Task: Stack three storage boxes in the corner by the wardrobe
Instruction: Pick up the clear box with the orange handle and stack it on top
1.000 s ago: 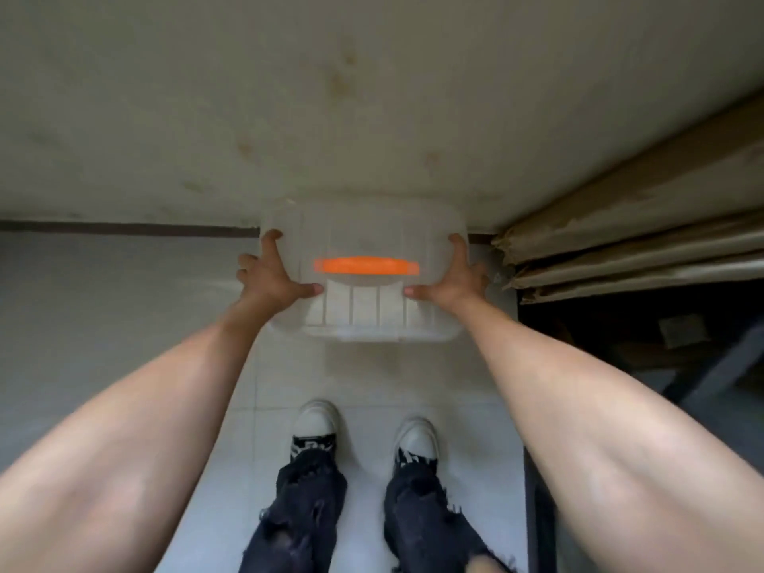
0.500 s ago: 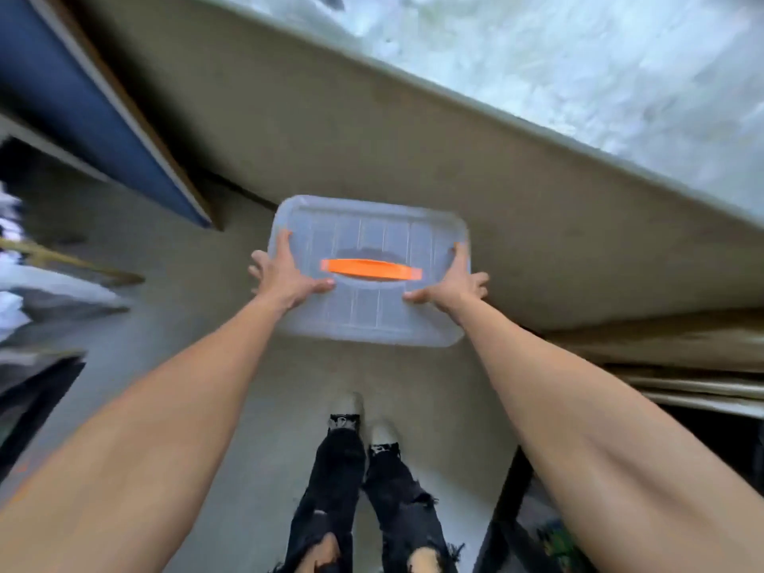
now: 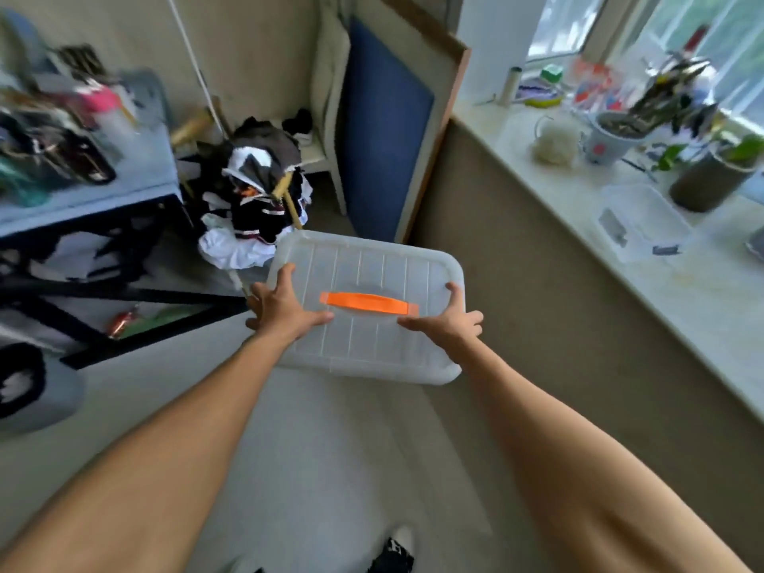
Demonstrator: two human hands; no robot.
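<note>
A translucent white storage box (image 3: 372, 279) with an orange handle (image 3: 368, 303) on its lid is held in the air in front of me, above the floor. My left hand (image 3: 281, 310) grips its left side, thumb lying on the lid. My right hand (image 3: 448, 324) grips its right side the same way. Only this one storage box shows as carried; what is inside it cannot be made out.
A beige low wall runs along the right under a windowsill (image 3: 620, 258) crowded with plant pots and a clear container (image 3: 641, 221). A blue-panelled board (image 3: 384, 134) leans in the far corner. A heap of clothes (image 3: 256, 192) and a cluttered black-framed table (image 3: 82, 192) stand on the left.
The view has swung left and up with the box still held in both hands: the plain wall gave way to the corner, the blue board, the windowsill and the table.
</note>
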